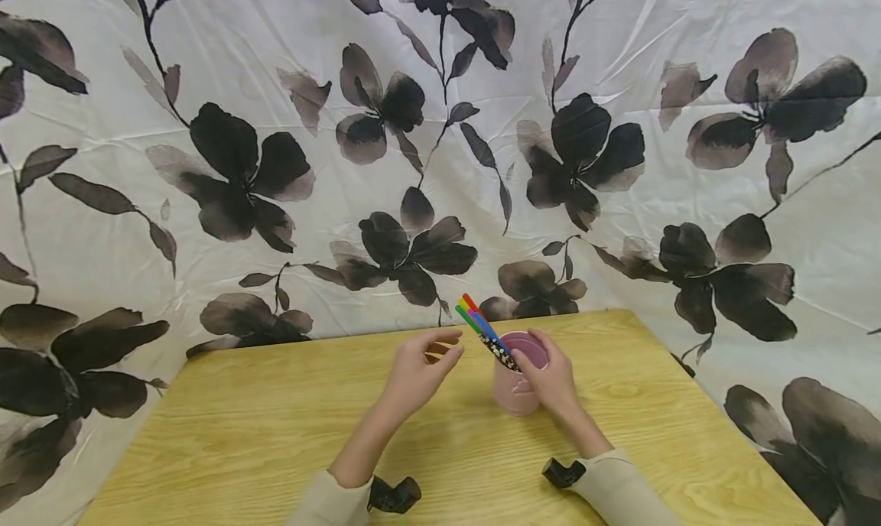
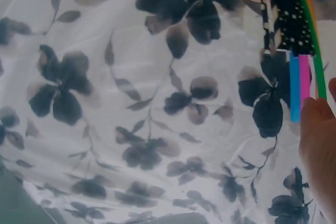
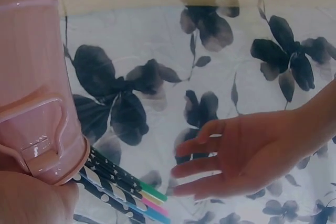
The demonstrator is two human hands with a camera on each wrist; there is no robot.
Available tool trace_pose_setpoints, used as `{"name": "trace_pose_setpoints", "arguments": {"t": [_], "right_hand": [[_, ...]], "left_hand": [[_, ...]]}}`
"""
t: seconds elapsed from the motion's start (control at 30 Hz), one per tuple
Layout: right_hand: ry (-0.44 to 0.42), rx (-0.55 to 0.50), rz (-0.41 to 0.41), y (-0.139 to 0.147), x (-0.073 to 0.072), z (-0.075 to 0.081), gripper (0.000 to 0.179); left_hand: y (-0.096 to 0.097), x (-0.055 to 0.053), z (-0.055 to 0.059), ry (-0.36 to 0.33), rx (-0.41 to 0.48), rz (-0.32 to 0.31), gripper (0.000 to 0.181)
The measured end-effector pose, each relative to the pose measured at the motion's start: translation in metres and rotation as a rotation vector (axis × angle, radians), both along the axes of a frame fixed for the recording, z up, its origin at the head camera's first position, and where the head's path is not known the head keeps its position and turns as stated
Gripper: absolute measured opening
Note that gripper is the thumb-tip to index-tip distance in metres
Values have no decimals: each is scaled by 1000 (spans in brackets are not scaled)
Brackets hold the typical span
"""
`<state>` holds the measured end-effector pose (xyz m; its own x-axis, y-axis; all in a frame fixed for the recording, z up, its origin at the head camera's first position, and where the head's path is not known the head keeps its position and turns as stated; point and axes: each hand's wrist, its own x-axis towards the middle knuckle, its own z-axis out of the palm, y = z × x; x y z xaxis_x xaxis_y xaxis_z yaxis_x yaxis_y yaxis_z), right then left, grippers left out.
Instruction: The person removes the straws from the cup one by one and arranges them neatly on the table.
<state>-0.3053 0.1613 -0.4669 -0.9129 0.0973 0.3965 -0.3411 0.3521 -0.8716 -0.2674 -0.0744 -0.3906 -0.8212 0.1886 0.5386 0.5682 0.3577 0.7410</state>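
Note:
A pink cup (image 1: 516,396) with a moulded handle (image 3: 37,129) stands over the table, its mouth tilted towards the camera. My right hand (image 1: 554,377) grips it at the rim, thumb in front and fingers behind. Several pens (image 1: 492,339) lean out of the cup to the left; their barrels are black with white patterns and their ends are green, yellow, red, blue and pink. Left of the pens, my left hand (image 1: 420,369) hovers with loosely bent fingers, holding nothing. In the left wrist view its fingertips lie close to the green pen end. The lower pen ends are hidden inside the cup.
A light wooden table (image 1: 275,411) lies under both hands. Behind it hangs a white cloth (image 1: 482,189) printed with dark flowers. Black wrist devices (image 1: 395,495) sit at both sleeves.

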Motion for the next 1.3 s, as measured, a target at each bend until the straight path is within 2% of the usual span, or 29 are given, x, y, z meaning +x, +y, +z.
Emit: {"name": "trace_pose_setpoints", "arguments": {"t": [0.17,0.4,0.53,0.63,0.73,0.8,0.87,0.97,1.13,1.23,1.3], "right_hand": [[31,29,-23,-3,0,-1,56],[32,-9,-6,-8,2,-4,55],[31,11,-18,-9,2,-6,54],[-1,-23,14,-8,3,-7,55],[-72,-119,89,-9,11,1,54],[-70,-108,85,-10,12,2,53],[-49,-57,56,-10,12,3,53],[16,45,-21,-10,5,-4,54],[-18,-39,30,-8,4,-4,53],[-20,-55,33,-5,3,-3,52],[-3,-14,6,-4,2,-3,52]], "left_hand": [[13,-6,-2,7,95,36,21],[26,-14,-2,9,193,49,23],[32,-18,1,0,252,41,23],[37,-14,9,1,271,30,19],[41,-6,19,-2,269,26,16],[43,-1,25,-4,272,32,14],[44,-1,24,-3,277,36,13],[42,-5,22,8,291,38,12],[36,-17,15,22,307,45,14],[31,-18,22,58,303,68,16],[27,-15,32,80,308,76,17]]}}
